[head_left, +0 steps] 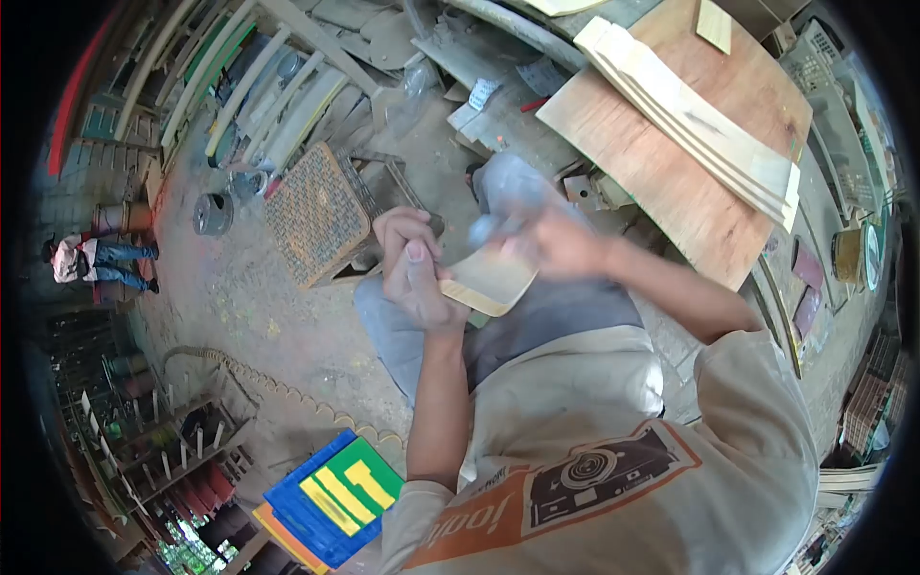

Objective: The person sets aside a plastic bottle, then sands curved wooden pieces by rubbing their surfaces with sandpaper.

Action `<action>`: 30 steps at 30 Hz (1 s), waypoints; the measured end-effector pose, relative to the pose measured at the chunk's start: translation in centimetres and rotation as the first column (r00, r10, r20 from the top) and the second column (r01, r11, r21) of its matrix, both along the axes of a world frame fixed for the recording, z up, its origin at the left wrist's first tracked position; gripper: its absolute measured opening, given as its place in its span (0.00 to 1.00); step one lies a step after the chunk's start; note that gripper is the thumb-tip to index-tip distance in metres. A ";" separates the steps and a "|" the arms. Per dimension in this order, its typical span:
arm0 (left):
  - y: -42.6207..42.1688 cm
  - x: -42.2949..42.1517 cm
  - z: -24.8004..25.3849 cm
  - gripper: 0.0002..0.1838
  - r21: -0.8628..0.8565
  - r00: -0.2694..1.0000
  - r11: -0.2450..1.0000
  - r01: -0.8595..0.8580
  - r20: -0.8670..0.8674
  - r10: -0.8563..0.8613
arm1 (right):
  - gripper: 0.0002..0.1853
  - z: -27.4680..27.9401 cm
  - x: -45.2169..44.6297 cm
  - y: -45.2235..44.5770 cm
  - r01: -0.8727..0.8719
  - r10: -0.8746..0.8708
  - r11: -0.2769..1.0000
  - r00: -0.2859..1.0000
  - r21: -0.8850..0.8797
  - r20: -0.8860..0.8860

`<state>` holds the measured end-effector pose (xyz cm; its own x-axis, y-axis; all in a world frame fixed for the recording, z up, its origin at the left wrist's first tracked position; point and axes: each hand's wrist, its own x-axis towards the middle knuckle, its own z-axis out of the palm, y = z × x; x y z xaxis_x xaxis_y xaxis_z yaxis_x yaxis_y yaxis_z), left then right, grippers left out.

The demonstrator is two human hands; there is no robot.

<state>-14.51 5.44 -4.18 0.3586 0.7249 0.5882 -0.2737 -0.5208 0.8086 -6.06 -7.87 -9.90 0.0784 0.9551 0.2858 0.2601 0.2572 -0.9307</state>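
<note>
My left hand [412, 268] is closed around one end of a small curved piece of pale wood [494, 283] with a rounded corner, held over my lap. On the far side of this piece is my right hand [551, 244], smeared by motion. Its fingers lie at or just over the wood's upper edge. A bluish blur shows beside those fingers, and I cannot make out whether it is something held. Below both hands are my legs in blue-grey trousers [556, 316].
A woven-top stool [316, 216] stands left of my hands. At upper right, long curved wooden slats [690, 120] lie on a plywood sheet [613, 134]. A coiled hose [278, 388] crosses the floor near a painted board [335, 498]. A person [101, 261] is at far left.
</note>
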 end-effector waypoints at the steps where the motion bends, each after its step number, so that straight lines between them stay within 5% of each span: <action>1: 0.0 0.2 0.5 0.23 0.009 1.000 1.000 0.010 0.029 -0.010 | 0.20 0.4 0.3 0.2 0.006 -0.006 1.000 1.000 -0.005 -0.011; 3: -0.3 0.5 1.3 0.22 0.095 0.990 0.987 0.133 0.024 -0.136 | 0.20 -0.6 3.5 0.8 0.009 -0.009 1.000 1.000 -0.001 0.029; 4: -0.6 0.5 1.0 0.22 0.097 0.990 0.988 0.124 0.053 -0.129 | 0.19 -3.3 5.9 0.4 0.048 -0.028 0.989 0.990 -0.139 0.139; 6: -0.9 0.2 0.5 0.23 -0.158 0.979 0.966 0.205 0.025 -0.203 | 0.19 -1.9 7.1 0.6 0.112 -0.044 0.960 0.965 -0.257 0.257; 8: -0.5 0.6 0.8 0.23 -0.161 0.975 0.962 0.220 0.062 -0.213 | 0.18 0.5 7.0 0.7 0.132 0.180 0.879 0.798 -0.458 0.576; 9: -0.8 0.0 0.9 0.24 -0.208 0.974 0.951 0.228 0.054 -0.222 | 0.18 -0.2 4.5 0.0 0.007 0.079 0.965 0.947 -0.263 0.312; 12: -0.9 -0.1 0.8 0.23 -0.148 0.962 0.951 0.271 0.003 -0.273 | 0.19 -0.8 4.2 -1.4 0.043 -0.011 0.992 0.966 -0.119 0.259; 13: -1.3 -0.3 0.3 0.23 -0.159 0.963 0.950 0.267 0.000 -0.271 | 0.19 -2.4 6.0 -1.7 0.099 0.057 0.938 0.902 -0.333 0.428; 16: -0.2 0.7 -0.7 0.26 -0.240 0.972 0.946 0.220 0.131 -0.193 | 0.19 -1.5 7.0 -1.0 0.146 0.147 0.881 0.820 -0.450 0.554; 17: 0.0 0.4 -0.6 0.26 -0.262 0.969 0.940 0.221 0.164 -0.182 | 0.18 1.0 4.2 -1.3 0.046 0.035 0.973 0.940 -0.228 0.339; 18: 0.0 -0.5 -0.6 0.26 -0.286 0.966 0.930 0.229 0.185 -0.181 | 0.18 1.0 3.1 -1.9 0.046 0.031 0.970 0.951 -0.240 0.309; 20: 0.5 -1.0 -1.2 0.25 -0.304 0.949 0.903 0.303 0.177 -0.259 | 0.18 0.4 1.7 -2.9 0.082 -0.086 0.996 0.983 0.032 0.165; 21: 0.4 -1.0 -2.3 0.24 -0.333 0.936 0.881 0.336 0.222 -0.273 | 0.17 -1.3 3.4 -3.1 0.066 -0.015 0.970 0.977 -0.235 0.212; 22: 0.3 -1.0 -3.1 0.24 -0.354 0.919 0.859 0.370 0.275 -0.282 | 0.17 -2.6 2.6 -4.5 0.097 -0.050 0.963 0.981 -0.252 0.186; 28: 0.3 -0.7 -0.7 0.21 -0.362 0.944 0.873 0.328 0.173 -0.283 | 0.19 1.7 1.6 -2.8 0.072 -0.073 0.997 0.994 0.013 0.078; 30: -0.6 -0.5 -0.9 0.21 -0.385 0.972 0.893 0.235 0.085 -0.219 | 0.20 0.0 4.5 -3.4 0.137 -0.038 0.931 0.958 -0.339 0.284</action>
<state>-15.02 4.81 -5.05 0.5240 0.8001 0.2920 -0.3812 -0.0863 0.9205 -1.58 -11.29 -9.94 0.1340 0.9900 -0.0446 0.5190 -0.1085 -0.8479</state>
